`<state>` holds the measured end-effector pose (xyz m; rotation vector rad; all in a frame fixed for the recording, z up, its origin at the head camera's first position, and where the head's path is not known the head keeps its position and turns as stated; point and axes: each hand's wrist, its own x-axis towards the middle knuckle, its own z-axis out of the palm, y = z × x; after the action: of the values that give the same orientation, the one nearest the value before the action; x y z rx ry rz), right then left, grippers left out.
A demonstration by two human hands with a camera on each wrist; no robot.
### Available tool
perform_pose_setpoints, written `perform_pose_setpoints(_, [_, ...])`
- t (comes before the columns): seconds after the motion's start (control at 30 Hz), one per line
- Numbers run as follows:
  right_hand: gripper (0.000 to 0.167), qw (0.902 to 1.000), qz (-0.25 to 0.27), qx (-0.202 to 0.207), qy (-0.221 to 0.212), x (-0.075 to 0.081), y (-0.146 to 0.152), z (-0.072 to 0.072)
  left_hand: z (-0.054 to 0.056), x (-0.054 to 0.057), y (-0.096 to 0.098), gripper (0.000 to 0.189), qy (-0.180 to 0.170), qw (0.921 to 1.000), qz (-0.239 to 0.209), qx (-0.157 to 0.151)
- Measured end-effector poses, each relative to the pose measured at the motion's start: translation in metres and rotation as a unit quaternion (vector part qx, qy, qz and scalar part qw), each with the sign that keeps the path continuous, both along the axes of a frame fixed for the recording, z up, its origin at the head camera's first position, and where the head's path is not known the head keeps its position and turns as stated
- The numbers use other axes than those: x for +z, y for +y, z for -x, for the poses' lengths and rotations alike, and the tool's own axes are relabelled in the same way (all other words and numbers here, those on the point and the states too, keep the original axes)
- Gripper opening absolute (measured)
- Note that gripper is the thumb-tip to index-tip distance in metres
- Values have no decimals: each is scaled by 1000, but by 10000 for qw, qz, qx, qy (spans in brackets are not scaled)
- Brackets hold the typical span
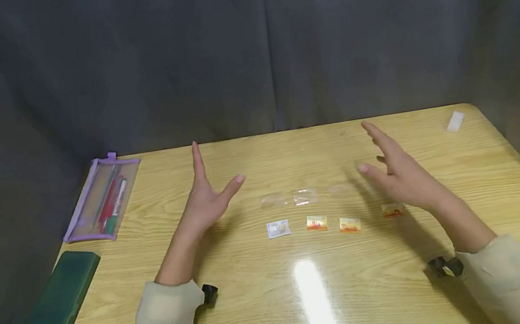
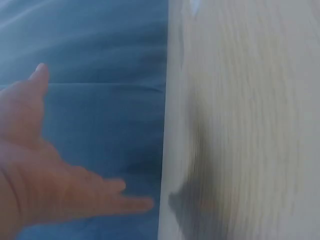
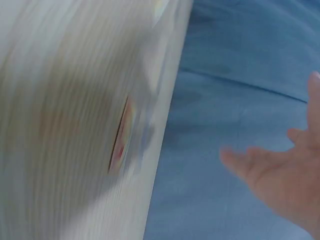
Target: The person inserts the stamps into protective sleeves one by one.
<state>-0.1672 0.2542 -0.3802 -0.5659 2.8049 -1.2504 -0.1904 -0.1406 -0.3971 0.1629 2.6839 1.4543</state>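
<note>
Both of my hands are over the table, holding nothing. My left hand (image 1: 207, 200) has its index finger straight and its thumb spread toward the middle. Opposite it, my right hand (image 1: 401, 177) has its fingers extended and its thumb apart. Between them lies a row of small stamp-like papers: a bluish-white one (image 1: 278, 229), a yellow-orange one (image 1: 317, 223) and another yellow-orange one (image 1: 350, 225). A further orange-and-yellow paper (image 1: 393, 211) lies below my right hand in the head view. Behind the row are clear plastic pieces (image 1: 305, 196), faint against the wood.
A mesh pouch (image 1: 101, 200) with purple edging and pens inside lies at the far left. Nearer, a dark green case (image 1: 53, 317) lies along the table's left edge. A small white block (image 1: 456, 121) sits at the far right corner. Dark curtains (image 1: 265, 40) hang behind the table.
</note>
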Motion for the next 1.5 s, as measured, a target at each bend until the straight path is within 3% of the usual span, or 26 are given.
perform_pose_setpoints(0.2, [67, 9931, 858, -183, -778, 6, -16, -8, 1, 3, 3, 113, -652, 9910, -1152, -200])
perform_pose_setpoints(0.33, [68, 9811, 1363, -245, -1350, 4, -26, -11, 1, 2, 8, 111, -1052, 9839, -1424, -227])
perform_pose_setpoints(0.57, [60, 9673, 1502, -302, -2021, -3, -46, -14, 0, -3, 18, 108, -1329, 9856, -980, -362])
perform_pose_setpoints(0.77, [54, 9664, 1470, -172, -2101, -11, -64, -15, -2, -6, 25, 102, -1306, 9872, -746, -541])
perform_pose_setpoints(0.97, [52, 9671, 1255, -38, -2211, -19, -77, -17, -3, -8, 29, 89, -1336, 9875, -219, -808])
perform_pose_setpoints(1.27, [45, 9674, 1085, 133, -2284, -29, -92, -17, -2, -18, 35, 73, -848, 9894, 749, -910])
perform_pose_setpoints(1.5, [39, 9722, 749, 144, -2214, -29, -101, -16, 1, -22, 38, 68, -467, 9812, 1650, -883])
